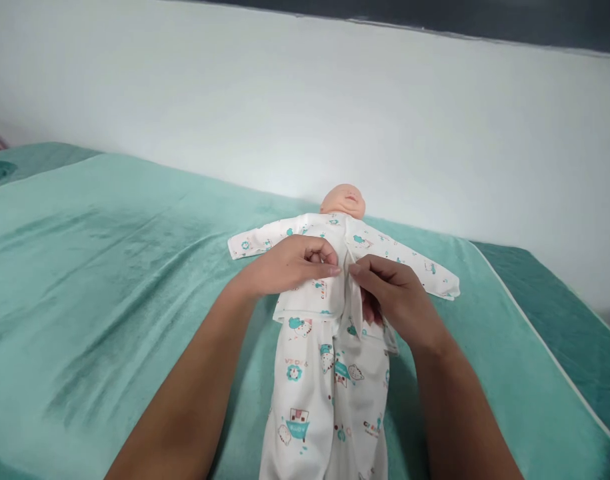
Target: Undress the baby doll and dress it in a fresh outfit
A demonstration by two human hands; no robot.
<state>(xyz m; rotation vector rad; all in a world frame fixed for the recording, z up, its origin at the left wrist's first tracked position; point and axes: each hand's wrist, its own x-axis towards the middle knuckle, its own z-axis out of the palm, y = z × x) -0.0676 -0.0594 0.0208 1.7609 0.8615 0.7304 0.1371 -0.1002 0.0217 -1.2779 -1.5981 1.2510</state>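
Note:
A baby doll (343,200) lies on its back, dressed in a white printed jacket (305,303) with both sleeves spread wide. Below the jacket are matching printed trousers (305,387). My left hand (305,263) pinches the left front edge of the jacket at chest height. Opposite it, my right hand (392,287) grips the other front edge between thumb and fingers, lifting that flap a little. The two edges stand close together with a narrow gap. Any fastener between my fingertips is too small to make out.
A light green plush blanket (135,287) with some creases lies under the doll. Darker green cloth (559,293) shows at the right. Behind the doll's head rises a white wall (265,100), with a dark band along its top.

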